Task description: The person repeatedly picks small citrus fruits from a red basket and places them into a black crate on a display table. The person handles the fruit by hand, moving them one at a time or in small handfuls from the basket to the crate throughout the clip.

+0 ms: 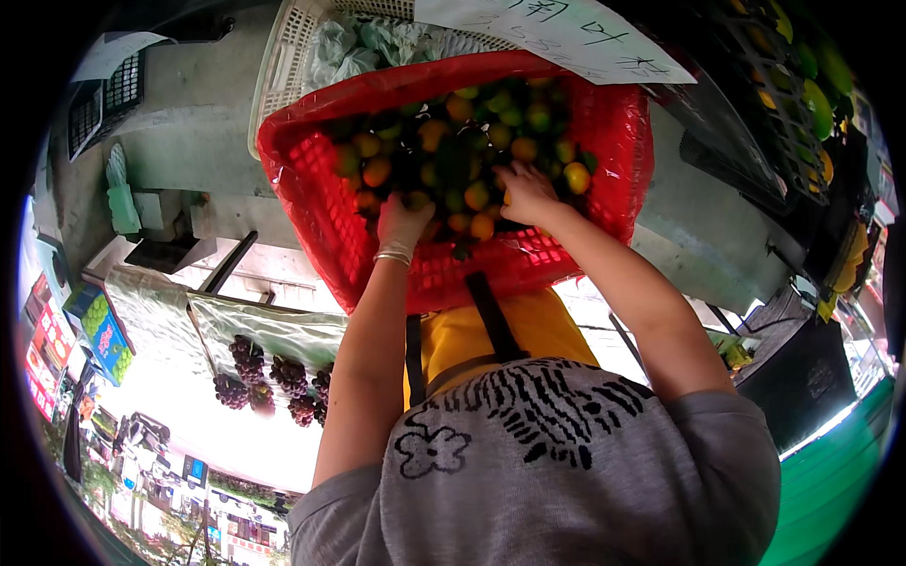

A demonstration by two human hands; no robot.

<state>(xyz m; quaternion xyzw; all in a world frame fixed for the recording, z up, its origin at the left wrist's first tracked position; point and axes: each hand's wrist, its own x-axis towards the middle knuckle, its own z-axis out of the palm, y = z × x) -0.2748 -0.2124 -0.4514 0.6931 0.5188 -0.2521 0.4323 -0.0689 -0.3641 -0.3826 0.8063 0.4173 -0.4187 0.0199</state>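
Note:
A crate lined with red plastic (287, 233) stands before me, holding many small orange and green citrus fruits (453, 152) with dark leaves. My left hand (405, 225), with a pale bangle at its wrist, reaches into the near left part of the fruit. A fruit lies by its thumb and fingertips; whether they grip it is unclear. To the right, my right hand (527, 194) has its fingers spread among the fruit, and a bit of orange fruit shows under its palm side. Its fingertips are partly lost in shadow, so a hold cannot be made out.
Behind the red crate is a cream plastic basket (283, 78) with clear plastic bags (354, 53). A handwritten card (559, 35) overhangs the crate's far edge. Bunches of dark grapes (289, 375) are at the left, a black crate of fruit (771, 92) at the upper right.

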